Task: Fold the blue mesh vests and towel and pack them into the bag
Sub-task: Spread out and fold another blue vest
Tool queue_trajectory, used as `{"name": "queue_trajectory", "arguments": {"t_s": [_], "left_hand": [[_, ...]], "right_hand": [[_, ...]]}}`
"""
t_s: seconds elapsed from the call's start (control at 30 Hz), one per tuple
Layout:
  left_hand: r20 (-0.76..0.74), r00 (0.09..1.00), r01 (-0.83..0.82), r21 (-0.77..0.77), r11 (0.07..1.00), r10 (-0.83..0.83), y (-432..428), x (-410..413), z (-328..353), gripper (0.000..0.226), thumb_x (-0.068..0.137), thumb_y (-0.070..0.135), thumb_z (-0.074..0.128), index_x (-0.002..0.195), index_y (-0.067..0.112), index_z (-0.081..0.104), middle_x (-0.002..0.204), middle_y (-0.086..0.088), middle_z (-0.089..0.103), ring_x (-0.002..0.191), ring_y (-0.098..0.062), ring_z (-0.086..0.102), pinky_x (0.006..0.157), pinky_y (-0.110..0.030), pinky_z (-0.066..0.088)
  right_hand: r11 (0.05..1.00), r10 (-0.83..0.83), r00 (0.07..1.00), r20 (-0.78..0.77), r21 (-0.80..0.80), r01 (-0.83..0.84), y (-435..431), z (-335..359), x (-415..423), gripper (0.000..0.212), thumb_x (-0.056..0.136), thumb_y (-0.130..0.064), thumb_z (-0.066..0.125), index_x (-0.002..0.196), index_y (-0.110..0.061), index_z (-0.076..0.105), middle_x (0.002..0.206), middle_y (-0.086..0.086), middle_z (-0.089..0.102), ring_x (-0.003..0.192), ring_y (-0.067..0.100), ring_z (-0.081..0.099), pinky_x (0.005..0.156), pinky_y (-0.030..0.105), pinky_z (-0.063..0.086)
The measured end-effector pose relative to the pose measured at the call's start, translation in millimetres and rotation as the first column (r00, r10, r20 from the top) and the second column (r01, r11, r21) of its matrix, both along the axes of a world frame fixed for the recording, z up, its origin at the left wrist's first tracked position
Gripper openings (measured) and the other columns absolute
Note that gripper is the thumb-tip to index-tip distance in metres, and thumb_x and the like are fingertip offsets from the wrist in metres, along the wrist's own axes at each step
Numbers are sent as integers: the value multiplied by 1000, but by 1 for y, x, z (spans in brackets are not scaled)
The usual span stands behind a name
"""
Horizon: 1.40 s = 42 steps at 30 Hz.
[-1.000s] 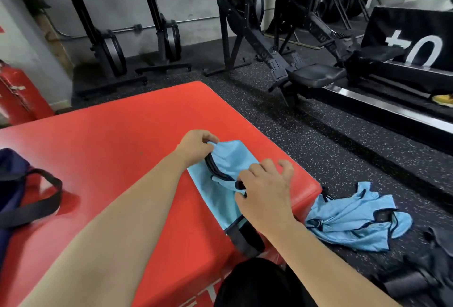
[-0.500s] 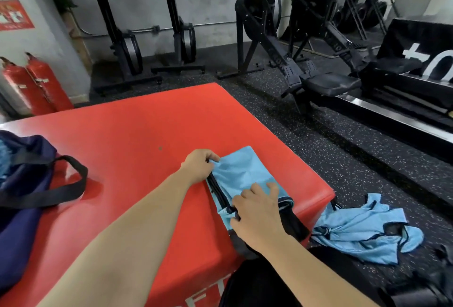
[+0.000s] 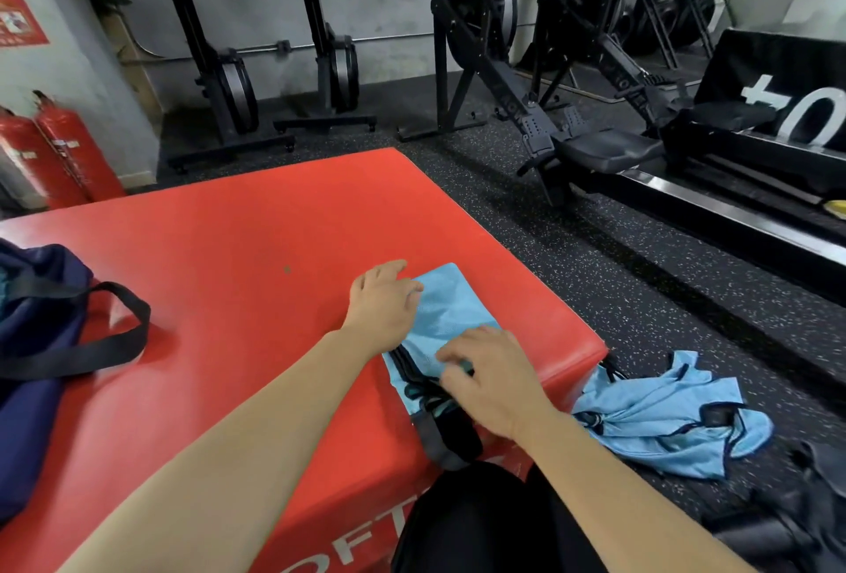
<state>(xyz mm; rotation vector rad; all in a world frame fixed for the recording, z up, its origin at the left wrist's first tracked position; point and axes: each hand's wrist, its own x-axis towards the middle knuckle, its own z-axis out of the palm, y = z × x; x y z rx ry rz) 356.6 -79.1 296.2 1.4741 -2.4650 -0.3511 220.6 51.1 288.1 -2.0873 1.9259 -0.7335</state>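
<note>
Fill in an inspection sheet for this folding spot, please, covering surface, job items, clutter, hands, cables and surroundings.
Surface: red padded box, small dark speck on top.
Job's things: folded blue vest near the box's right front corner, black trim hanging over the edge; second vest crumpled on the floor beside the box; navy bag on the box's left side.
Clutter: dark items on the floor at lower right, unclear.
Hands: left hand flat on the folded vest; right hand with bent fingers, tips on its near part, pinch unclear.
Cables: nothing seen.
Surroundings: rowing machines, fire extinguishers.
</note>
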Motion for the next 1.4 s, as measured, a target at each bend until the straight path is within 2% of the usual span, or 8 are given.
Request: {"name": "queue_trajectory", "arguments": {"t_s": [0.17,0.27,0.43,0.63,0.77,1.0,1.2,1.4], "left_hand": [[293,950,89,66,994,-105,40,-9,-6,58,106,40,20,155,11,15,164,-13,-3,151,-23,-7,120,-40,-7],[391,915,54,133,990,-102,59,1,-18,83,94,70,13,157,17,-5,163,-14,-14,149,-23,-18,119,-48,-14],[464,881,45,112,993,-92,60,6,-24,120,60,97,5,155,26,-14,162,-16,-15,149,-27,-21,115,-59,-15],[513,854,9,154,988,-87,62,3,-15,126,50,101,4,152,32,-20,162,-14,-19,148,-25,-23,112,-64,-15],[510,852,53,137,989,-116,59,3,-8,124,56,101,18,150,33,-25,160,-11,-25,146,-25,-27,112,-62,-18],[553,824,54,142,988,-124,51,-2,-3,140,51,101,18,152,11,-21,161,-6,-24,146,-17,-28,113,-57,-22],[533,839,-6,210,978,-109,45,3,-21,148,37,105,12,149,16,-27,158,-5,-32,141,-19,-37,111,-62,-21],[498,859,-9,245,969,-118,39,4,-20,147,39,105,15,152,20,-23,160,-3,-27,144,-17,-32,112,-62,-20]], "right_hand": [[1000,18,964,-264,23,-12,-6,-9,-28,75,91,-55,11,128,-11,59,133,10,58,129,30,50,108,43,35],[960,130,923,-363,278,-26,7,-13,-35,116,65,-72,-31,155,-16,14,163,2,8,151,16,1,121,36,5],[950,127,902,-411,312,8,8,-25,-38,139,41,-72,-51,157,-19,4,164,2,-3,151,17,-6,121,37,3],[893,198,921,-335,450,-28,4,-15,-42,100,77,-75,-13,157,-17,0,163,4,-11,150,17,-12,121,41,-3],[933,142,946,-292,359,-30,-10,4,-46,58,105,-38,24,156,-15,10,164,4,6,150,13,3,121,40,-2],[955,271,827,-492,247,-166,-54,8,-34,57,106,-27,24,155,-8,3,164,6,1,151,16,-2,119,34,-5],[941,261,884,-387,308,-142,-81,-23,-48,94,84,-77,-2,156,-16,-1,163,0,-11,149,10,-13,121,36,-5],[948,255,904,-344,272,-164,-87,-33,-55,108,72,-84,-10,156,-18,-4,163,-3,-14,148,9,-15,120,35,-8]]}}
